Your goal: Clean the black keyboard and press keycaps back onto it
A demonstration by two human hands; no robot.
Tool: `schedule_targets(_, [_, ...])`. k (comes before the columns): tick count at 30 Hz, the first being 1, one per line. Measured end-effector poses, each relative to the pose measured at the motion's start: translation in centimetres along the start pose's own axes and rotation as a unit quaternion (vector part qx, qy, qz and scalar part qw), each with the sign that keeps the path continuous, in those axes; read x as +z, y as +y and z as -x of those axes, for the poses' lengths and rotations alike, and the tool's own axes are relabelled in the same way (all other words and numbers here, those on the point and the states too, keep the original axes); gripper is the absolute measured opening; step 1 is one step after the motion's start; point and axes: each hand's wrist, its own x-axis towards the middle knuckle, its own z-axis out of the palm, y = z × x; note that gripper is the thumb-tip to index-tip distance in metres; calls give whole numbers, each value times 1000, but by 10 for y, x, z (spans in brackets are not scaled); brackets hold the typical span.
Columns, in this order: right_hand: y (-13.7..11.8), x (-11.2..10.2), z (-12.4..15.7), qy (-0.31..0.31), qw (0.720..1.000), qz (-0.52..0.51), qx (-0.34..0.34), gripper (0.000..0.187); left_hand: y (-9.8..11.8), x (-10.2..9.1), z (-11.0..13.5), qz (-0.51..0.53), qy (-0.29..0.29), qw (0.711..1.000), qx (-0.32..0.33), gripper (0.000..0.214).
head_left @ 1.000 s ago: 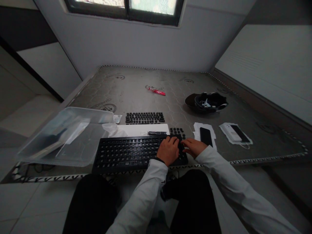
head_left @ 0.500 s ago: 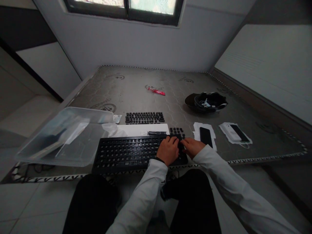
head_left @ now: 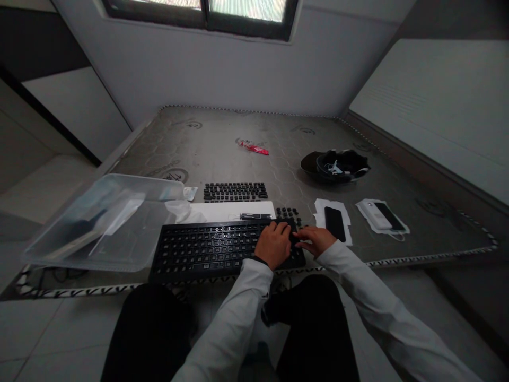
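A black keyboard lies along the near edge of the bed, its key positions bared of caps across most of its surface. Over its right part rests my left hand, fingers curled down onto the board. My right hand comes in from the right, its thumb and index finger pinched together at the keyboard's right end. Whatever may be between those fingertips is too small to make out. Loose black keycaps lie in rows behind the keyboard, with a smaller group of keycaps just beyond my hands.
A clear plastic bin stands on the left. A white sheet with a dark slim tool lies behind the keyboard. To the right are a phone, a white device and a dark cap. A red wrapper lies farther back.
My right hand has shifted slightly, its thumb and index finger now more stretched toward the keyboard's right end. My left hand stays in place. The view has moved a little.
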Motion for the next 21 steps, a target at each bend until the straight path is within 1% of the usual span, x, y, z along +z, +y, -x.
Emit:
schedule_targets(3, [5, 16, 11, 82, 996, 5, -20, 24, 0, 1, 0, -4, -1, 1000, -1, 38])
schedule_targets(6, [-1, 38, 24, 162, 985, 52, -34, 27, 1, 1, 0, -5, 0, 1000, -2, 37])
schedule_targets(7, [-6, 45, 28, 182, 980, 70, -29, 30, 1, 1, 0, -5, -1, 1000, -2, 37])
schedule_targets(9, [-17, 60, 35, 213, 972, 95, 3, 37, 1, 1, 0, -7, -4, 1000, -1, 37])
schedule_targets(12, [-34, 75, 38, 242, 961, 111, 71, 41, 1, 1, -1, -10, -7, 1000, -3, 38])
schedule_targets(15, [-45, 82, 36, 258, 953, 112, 113, 41, 1, 1, -1, -11, -9, 1000, -3, 38])
schedule_targets(18, [-48, 81, 34, 260, 951, 95, 139, 39, 1, 1, -2, -11, -12, 1000, -5, 38])
schedule_targets(21, [-47, 74, 32, 248, 956, 30, 155, 38, 2, 1, -2, -7, -9, 1000, -7, 38])
